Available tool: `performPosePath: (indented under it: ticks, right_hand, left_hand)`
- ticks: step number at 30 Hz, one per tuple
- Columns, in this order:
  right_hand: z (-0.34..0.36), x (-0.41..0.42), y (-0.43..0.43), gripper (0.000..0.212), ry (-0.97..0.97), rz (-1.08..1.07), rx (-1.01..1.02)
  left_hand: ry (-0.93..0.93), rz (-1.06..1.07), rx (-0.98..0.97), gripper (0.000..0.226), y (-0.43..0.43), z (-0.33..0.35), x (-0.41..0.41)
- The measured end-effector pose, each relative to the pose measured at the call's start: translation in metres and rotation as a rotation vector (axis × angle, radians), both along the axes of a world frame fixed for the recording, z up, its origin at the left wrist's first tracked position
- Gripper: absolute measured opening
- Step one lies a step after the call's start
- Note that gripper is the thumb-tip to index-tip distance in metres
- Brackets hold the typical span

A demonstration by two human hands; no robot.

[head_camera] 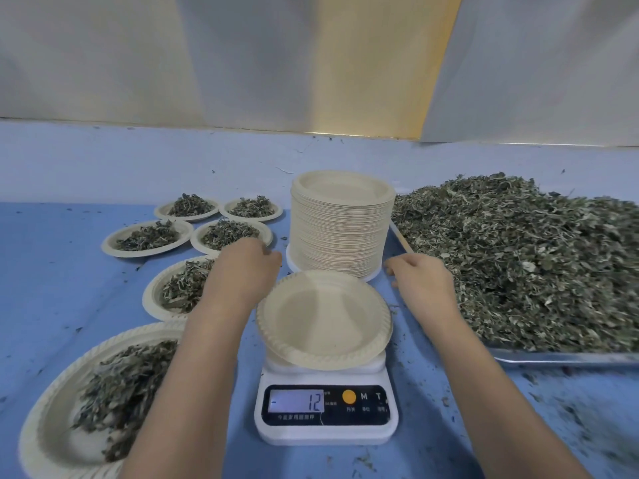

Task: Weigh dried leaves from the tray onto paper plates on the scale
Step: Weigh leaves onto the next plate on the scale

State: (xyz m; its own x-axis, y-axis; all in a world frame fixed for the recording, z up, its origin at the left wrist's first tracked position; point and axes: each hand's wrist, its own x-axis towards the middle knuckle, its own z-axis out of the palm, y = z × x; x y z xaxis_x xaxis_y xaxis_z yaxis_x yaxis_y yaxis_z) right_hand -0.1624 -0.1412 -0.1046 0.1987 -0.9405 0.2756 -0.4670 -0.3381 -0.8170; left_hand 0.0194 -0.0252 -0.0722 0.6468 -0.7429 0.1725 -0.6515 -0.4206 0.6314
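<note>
view from above a blue table (52, 271), looking down at two bare forearms reaching forward. a white digital scale (325, 414) sits in the centre foreground, and its lit display shows a dash and 12. an empty paper plate (323, 319) rests on the scale's platform, with nothing in it. just behind the scale stands a tall stack of plates (340, 226).

the left hand (247, 267) hovers beside the plate's far left edge, back of the hand up. its fingers are mostly hidden, so i cannot tell whether it is gripping anything. the right hand (420, 276) hovers at the plate's far right edge, between the stack and the tray, its fingers loosely bent, pointing left and holding nothing.

to the right a metal tray (567, 357) is heaped with dried leaves (518, 257), grey-green and crumbled. to the left six filled plates (109, 245) each carry a small pile of leaves, the nearest partly under the left forearm. loose leaf bits are scattered across the table. a pale wall rises behind.
</note>
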Motion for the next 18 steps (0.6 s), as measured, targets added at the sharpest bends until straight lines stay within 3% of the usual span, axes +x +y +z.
performPosePath:
  ticks: [3, 7, 10, 14, 16, 18]
  right_hand:
    - [0.004, -0.012, -0.007, 0.027, -0.031, -0.078, -0.048]
    - [0.0, -0.043, -0.024, 0.031, 0.04, -0.189, -0.119]
    - [-0.009, -0.07, -0.042, 0.042, 0.331, -0.131, -0.056]
    - [-0.026, -0.084, -0.056, 0.066, 0.785, -0.035, 0.216]
    - [-0.032, -0.081, -0.06, 0.069, 0.874, -0.01, 0.328]
    - [-0.034, -0.076, -0.064, 0.069, 0.812, -0.001, 0.354]
  left_hand:
    - [-0.051, -0.126, -0.19, 0.026, -0.005, 0.008, -0.026]
    - [-0.032, -0.32, -0.261, 0.024, -0.017, 0.012, -0.065]
    - [-0.03, -0.445, -0.24, 0.025, -0.029, 0.01, -0.087]
    - [-0.012, -0.524, -0.233, 0.026, -0.042, 0.012, -0.108]
    - [0.031, -0.553, -0.25, 0.024, -0.045, 0.012, -0.117]
    - [0.071, -0.579, -0.259, 0.021, -0.047, 0.013, -0.122]
